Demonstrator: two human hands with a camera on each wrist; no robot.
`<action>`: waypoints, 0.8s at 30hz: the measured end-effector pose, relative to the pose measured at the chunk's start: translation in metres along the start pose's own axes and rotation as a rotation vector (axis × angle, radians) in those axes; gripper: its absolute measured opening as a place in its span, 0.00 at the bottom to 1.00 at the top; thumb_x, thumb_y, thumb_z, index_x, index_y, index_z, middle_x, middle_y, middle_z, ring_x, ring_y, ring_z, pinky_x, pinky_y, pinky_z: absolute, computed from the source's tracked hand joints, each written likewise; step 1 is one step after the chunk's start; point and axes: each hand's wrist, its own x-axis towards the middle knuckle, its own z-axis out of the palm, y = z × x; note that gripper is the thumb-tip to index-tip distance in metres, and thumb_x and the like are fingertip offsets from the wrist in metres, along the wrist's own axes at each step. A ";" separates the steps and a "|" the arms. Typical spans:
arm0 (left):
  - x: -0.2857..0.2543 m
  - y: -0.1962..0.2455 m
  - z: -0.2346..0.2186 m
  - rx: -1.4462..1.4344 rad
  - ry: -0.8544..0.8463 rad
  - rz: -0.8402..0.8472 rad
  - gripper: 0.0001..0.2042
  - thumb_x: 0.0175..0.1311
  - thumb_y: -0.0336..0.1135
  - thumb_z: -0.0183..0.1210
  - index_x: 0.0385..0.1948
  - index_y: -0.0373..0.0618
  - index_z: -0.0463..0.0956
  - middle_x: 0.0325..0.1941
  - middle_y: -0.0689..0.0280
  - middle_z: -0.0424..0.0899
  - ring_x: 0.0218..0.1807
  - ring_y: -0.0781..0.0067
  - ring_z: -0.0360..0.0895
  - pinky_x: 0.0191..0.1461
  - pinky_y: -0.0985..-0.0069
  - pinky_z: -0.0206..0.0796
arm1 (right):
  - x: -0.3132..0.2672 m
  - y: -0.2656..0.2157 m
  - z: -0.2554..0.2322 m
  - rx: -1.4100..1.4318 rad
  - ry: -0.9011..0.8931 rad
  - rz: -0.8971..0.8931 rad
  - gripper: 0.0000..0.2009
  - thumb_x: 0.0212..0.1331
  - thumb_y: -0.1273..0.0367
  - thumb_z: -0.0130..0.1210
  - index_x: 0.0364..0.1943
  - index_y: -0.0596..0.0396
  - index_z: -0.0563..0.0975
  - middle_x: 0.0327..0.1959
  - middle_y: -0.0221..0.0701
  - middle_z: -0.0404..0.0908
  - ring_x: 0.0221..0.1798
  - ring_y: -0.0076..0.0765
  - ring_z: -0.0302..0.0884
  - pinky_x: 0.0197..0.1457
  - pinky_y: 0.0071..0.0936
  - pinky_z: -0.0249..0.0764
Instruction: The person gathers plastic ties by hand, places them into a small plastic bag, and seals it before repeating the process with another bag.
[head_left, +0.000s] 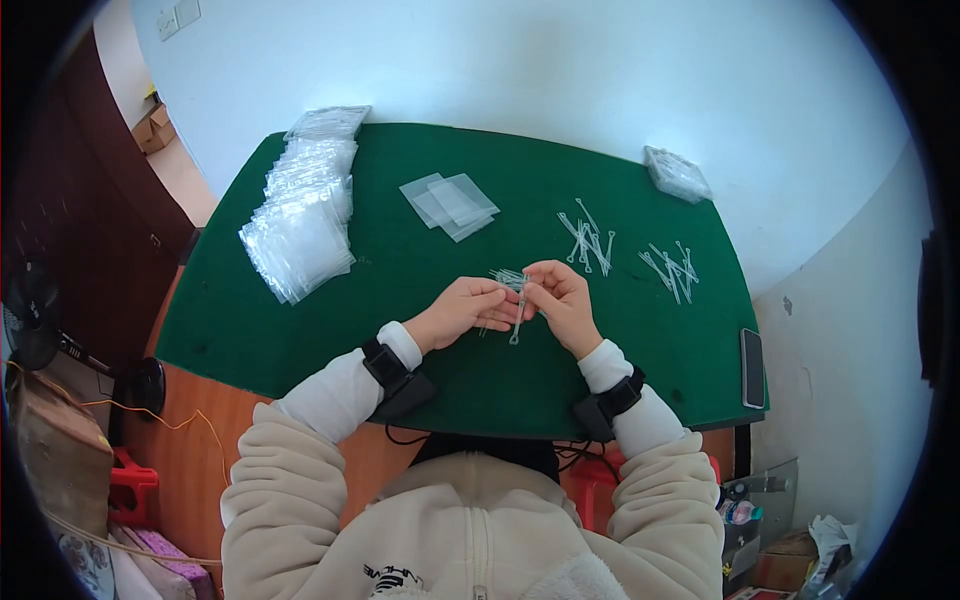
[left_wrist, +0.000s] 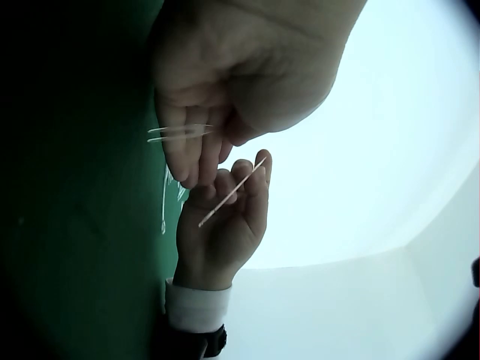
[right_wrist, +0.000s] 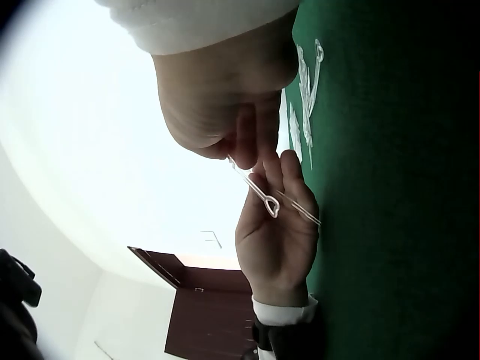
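Observation:
Both hands meet above the front middle of the green table. The left hand (head_left: 465,308) holds a bundle of thin clear sticks (head_left: 510,280) between thumb and fingers; in the left wrist view two stick ends (left_wrist: 176,135) stick out beside its fingers. The right hand (head_left: 567,305) pinches one clear stick with a looped end (head_left: 515,338), which points toward the body. In the right wrist view that looped stick (right_wrist: 259,193) hangs from the right fingertips, over the left palm (right_wrist: 277,251).
Two loose piles of looped sticks (head_left: 590,245) (head_left: 672,270) lie at the right. Flat clear bags (head_left: 460,205) lie mid-table, a long stack of bags (head_left: 300,230) at left. A packed bundle (head_left: 678,175) sits back right, a phone (head_left: 752,368) at the right edge.

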 end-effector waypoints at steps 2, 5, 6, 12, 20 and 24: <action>-0.001 0.000 0.003 0.012 -0.011 0.009 0.16 0.69 0.38 0.43 0.49 0.34 0.70 0.47 0.56 0.78 0.50 0.66 0.76 0.54 0.71 0.68 | 0.000 -0.001 0.002 -0.053 0.025 0.021 0.08 0.55 0.77 0.53 0.40 0.60 0.72 0.29 0.30 0.77 0.26 0.22 0.75 0.29 0.17 0.72; -0.003 -0.002 0.005 -0.008 -0.031 -0.018 0.17 0.69 0.38 0.44 0.49 0.34 0.70 0.47 0.56 0.78 0.50 0.65 0.76 0.54 0.72 0.69 | -0.001 0.002 0.000 -0.056 0.030 0.013 0.05 0.57 0.78 0.51 0.37 0.59 0.72 0.28 0.29 0.76 0.24 0.21 0.74 0.27 0.16 0.70; -0.002 0.000 0.004 -0.005 -0.030 -0.016 0.17 0.69 0.38 0.44 0.49 0.34 0.70 0.47 0.56 0.78 0.50 0.65 0.76 0.54 0.72 0.69 | 0.000 0.001 0.001 -0.057 0.034 0.010 0.04 0.57 0.78 0.51 0.36 0.59 0.72 0.27 0.29 0.76 0.24 0.20 0.73 0.27 0.16 0.69; 0.003 -0.006 0.005 -0.012 0.173 0.258 0.16 0.70 0.36 0.43 0.49 0.34 0.70 0.48 0.58 0.78 0.51 0.70 0.75 0.55 0.74 0.67 | 0.002 0.005 0.007 0.292 0.223 0.061 0.02 0.57 0.75 0.52 0.32 0.57 0.72 0.25 0.28 0.76 0.22 0.20 0.73 0.25 0.15 0.69; 0.002 -0.005 0.007 -0.012 0.235 0.378 0.17 0.71 0.35 0.41 0.53 0.33 0.67 0.51 0.57 0.76 0.53 0.69 0.74 0.59 0.73 0.64 | -0.006 0.004 0.013 -0.052 -0.123 0.329 0.04 0.57 0.70 0.53 0.29 0.55 0.72 0.22 0.26 0.73 0.19 0.19 0.68 0.20 0.13 0.61; -0.001 0.001 0.009 -0.124 0.208 0.320 0.17 0.71 0.36 0.39 0.54 0.33 0.65 0.51 0.55 0.75 0.54 0.67 0.73 0.60 0.72 0.63 | -0.006 0.004 0.015 -0.046 -0.195 0.411 0.05 0.57 0.69 0.53 0.28 0.55 0.72 0.20 0.24 0.71 0.17 0.17 0.63 0.18 0.13 0.57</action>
